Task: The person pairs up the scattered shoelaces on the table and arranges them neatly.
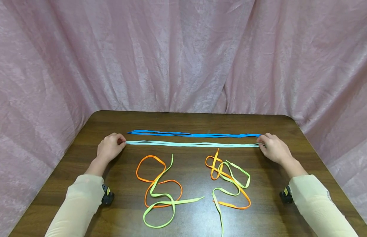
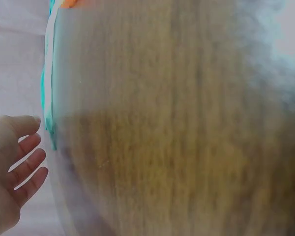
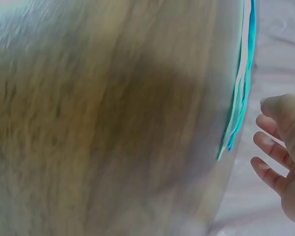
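A mint-green lace (image 1: 183, 144), doubled into near-parallel strands, runs straight across the table. Beyond it lies a blue lace (image 1: 195, 135), stretched the same way. My left hand (image 1: 110, 146) is at the mint lace's left end; in the left wrist view this hand (image 2: 14, 169) has its fingers loosely bent and spread, beside the lace tip. At the opposite side, my right hand (image 1: 273, 147) is over the right ends of both laces. The right wrist view shows that hand (image 3: 285, 147) with parted fingers, beside the loose lace ends (image 3: 228, 137).
Nearer on the brown table (image 1: 112, 217), an orange lace (image 1: 177, 184) and a lime-green lace (image 1: 159, 196) lie tangled at left. Another orange lace (image 1: 245, 197) and lime lace (image 1: 230, 194) overlap at right. Pink curtains (image 1: 171, 65) hang behind the table.
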Tool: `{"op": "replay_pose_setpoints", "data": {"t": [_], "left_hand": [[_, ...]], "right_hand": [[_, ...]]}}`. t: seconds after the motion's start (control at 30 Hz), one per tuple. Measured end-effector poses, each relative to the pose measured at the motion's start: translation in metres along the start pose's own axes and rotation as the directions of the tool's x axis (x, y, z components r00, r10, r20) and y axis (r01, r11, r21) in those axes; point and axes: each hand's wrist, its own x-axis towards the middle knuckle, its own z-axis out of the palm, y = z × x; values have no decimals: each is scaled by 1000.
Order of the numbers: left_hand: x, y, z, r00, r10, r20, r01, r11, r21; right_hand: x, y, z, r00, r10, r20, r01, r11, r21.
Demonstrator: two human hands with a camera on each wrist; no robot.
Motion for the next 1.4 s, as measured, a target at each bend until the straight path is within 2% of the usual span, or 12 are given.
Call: {"op": "replay_pose_setpoints", "data": {"t": [0.17,0.37,0.6,0.83,1.17,1.4], "left_hand": [[-2,10,-5,998,57,3,-57,998,8],[-6,26,-9,991,132,9,-132,991,8],[-12,46,-11,977,212,2,-212,977,4],[-19,64,-11,960,279,4,-279,960,1],[-30,87,-5,929,369,13,-369,929,-12],[-34,99,-2,920,390,34,-389,921,-26]], "right_hand": [[7,-13,2,996,-85,-3,85,996,17],[16,-32,3,980,-197,-14,198,980,36],[25,-58,6,953,-295,65,289,954,82],[31,-81,14,929,-352,114,338,933,119],[37,-103,31,885,-451,113,432,888,156],[40,-110,40,875,-472,109,453,877,163]]}}
